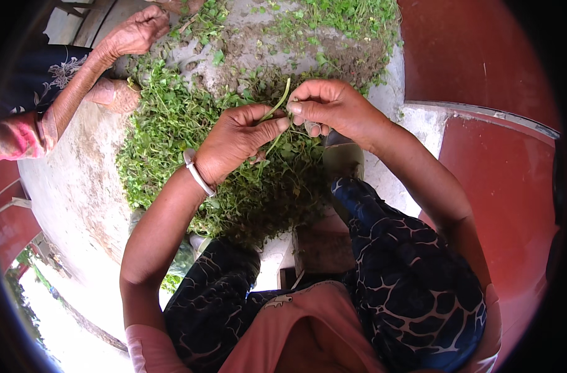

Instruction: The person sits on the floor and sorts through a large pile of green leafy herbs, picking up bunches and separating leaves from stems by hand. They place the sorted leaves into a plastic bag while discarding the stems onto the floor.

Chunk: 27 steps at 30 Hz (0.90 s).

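My left hand [243, 137], with a pale bangle at its wrist, pinches a green plant stem [282, 98] between thumb and forefinger. The stem's pale upper end sticks up past the fingers, and a thin part hangs below them. Right beside it, my right hand [327, 109] has thumb and forefinger pressed together close to the stem. Whatever lies between those fingertips is too small to make out. Both hands hover over a broad heap of leafy green plants [165, 124] spread on the ground, which runs down between my legs.
Another person's hand [137, 31] is closed at the upper left, above that person's foot [118, 96]. More loose greens [339, 22] and soil lie on the concrete [78, 180] beyond. A red panel [495, 205] stands at the right. My shoe [342, 158] touches the heap's edge.
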{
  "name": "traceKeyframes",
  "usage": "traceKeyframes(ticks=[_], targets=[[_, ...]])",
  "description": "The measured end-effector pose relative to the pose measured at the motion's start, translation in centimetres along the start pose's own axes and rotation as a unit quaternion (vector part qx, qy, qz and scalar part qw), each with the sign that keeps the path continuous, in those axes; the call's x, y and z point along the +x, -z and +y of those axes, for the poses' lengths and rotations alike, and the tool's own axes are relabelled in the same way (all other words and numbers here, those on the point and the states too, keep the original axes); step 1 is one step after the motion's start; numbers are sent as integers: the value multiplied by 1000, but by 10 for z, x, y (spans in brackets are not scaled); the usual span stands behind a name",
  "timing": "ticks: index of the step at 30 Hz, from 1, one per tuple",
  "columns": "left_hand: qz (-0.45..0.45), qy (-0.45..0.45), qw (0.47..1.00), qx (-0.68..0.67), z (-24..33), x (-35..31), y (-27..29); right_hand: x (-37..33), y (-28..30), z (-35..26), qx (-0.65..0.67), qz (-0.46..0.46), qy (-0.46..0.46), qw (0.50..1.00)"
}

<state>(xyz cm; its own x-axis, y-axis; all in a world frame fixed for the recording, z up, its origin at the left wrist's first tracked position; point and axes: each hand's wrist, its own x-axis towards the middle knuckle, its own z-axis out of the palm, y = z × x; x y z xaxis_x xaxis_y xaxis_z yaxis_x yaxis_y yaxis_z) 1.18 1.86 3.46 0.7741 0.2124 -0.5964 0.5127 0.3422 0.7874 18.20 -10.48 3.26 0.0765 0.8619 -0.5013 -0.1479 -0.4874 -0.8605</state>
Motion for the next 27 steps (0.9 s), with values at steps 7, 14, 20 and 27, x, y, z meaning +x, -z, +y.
traceKeyframes(ticks=[7, 14, 20, 27], targets=[[-27, 21, 999, 23, -5, 3, -2, -1, 1, 4, -6, 15, -1, 1000], [15, 24, 999, 17, -8, 2, 0, -8, -9, 14, -9, -9, 90, 996], [36, -2, 999, -26, -17, -3, 14, -47, -30, 29, -294, -167, 173, 925], [8, -45, 993, -106, -30, -10, 12, -17, 44, 69, -388, 225, 98, 889]])
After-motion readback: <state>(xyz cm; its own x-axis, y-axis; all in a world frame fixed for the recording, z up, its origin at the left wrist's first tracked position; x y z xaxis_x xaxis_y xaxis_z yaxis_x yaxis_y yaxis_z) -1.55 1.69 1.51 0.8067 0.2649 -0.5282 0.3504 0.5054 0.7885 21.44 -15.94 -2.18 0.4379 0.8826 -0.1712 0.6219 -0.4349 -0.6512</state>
